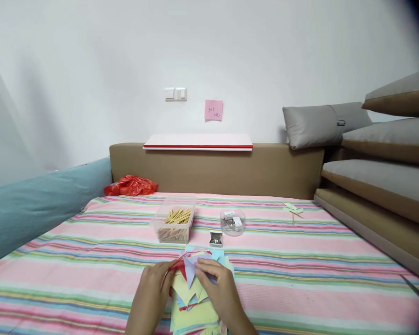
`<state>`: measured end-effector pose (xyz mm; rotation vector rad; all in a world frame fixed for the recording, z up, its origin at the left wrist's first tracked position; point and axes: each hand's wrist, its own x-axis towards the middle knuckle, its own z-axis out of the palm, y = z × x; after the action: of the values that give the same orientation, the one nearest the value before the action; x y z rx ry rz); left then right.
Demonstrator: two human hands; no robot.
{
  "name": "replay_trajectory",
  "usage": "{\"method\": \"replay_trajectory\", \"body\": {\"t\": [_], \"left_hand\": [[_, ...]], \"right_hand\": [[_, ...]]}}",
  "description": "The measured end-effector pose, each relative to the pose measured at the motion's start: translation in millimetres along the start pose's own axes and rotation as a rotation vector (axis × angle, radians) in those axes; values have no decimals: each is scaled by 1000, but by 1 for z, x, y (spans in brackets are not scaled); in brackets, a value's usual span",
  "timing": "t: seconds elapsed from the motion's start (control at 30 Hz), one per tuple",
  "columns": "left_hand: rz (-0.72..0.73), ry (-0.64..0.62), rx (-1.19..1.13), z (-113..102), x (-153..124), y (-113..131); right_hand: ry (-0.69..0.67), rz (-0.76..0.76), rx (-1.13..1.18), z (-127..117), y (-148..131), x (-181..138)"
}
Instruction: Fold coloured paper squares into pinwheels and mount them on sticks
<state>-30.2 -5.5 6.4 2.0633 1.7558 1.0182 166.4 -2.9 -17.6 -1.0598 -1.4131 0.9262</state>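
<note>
Over a pile of cut coloured paper [194, 321], both hands are bent inward with their fingers close together. My left hand [154, 281] is closed, pinching a red paper piece [181, 266] at its edge. Beside it, my right hand [217, 278] has thumb and fingers closed on a light purple paper piece [190, 271], whose pointed end hangs downward. The red and purple papers meet between the hands; whether they are joined I cannot tell. Pale yellow, blue and red sheets lie beneath, partly covered by the hands.
Beyond the pile stand a clear plastic box of wooden sticks [174, 223], a small open box of metal bits [216, 239] and a round clear container [233, 222]. A pale green paper pinwheel [293, 209] lies at right, scissors [417, 289] nearer. Stacked cushions [387, 186] border the right side.
</note>
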Motion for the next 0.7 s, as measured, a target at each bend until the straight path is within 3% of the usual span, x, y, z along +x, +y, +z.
{"method": "replay_trajectory", "body": {"t": [0.23,0.37,0.47,0.53,0.6,0.7], "left_hand": [[-93,254,63,-9,-1,7],[-97,348,63,-7,-1,20],[-4,377,75,3,-1,37],[145,315,152,14,-1,49],[257,138,259,27,-3,59],[312,-41,301,41,-7,71]], "right_hand": [[77,35,171,21,-10,14],[213,78,285,12,-17,17],[313,90,362,-4,-21,20],[375,86,399,-19,-24,22],[429,75,413,-36,-26,21],[480,53,385,-60,-26,13]]}}
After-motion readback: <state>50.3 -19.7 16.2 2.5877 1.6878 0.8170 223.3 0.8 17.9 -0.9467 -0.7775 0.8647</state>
